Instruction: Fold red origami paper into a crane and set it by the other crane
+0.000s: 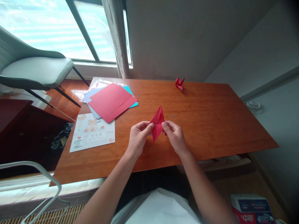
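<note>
A red sheet of origami paper [158, 119], folded into a long diamond, is held up over the front middle of the table. My left hand [139, 133] pinches its left corner between thumb and fingers. At the right corner, my right hand [174, 132] grips it the same way, thumb on the near face. Creases run along the diamond, with a line across its middle. Farther back on the table stands a finished red paper crane [179, 83], apart from both hands.
Red paper sheets [112, 101] lie over blue and lilac ones at the table's back left. A white cover sheet with bear drawings [93, 132] lies in front of them. The wooden table [221, 118] has a chair [37, 70] beyond its left side. A box [252, 208] sits low at right.
</note>
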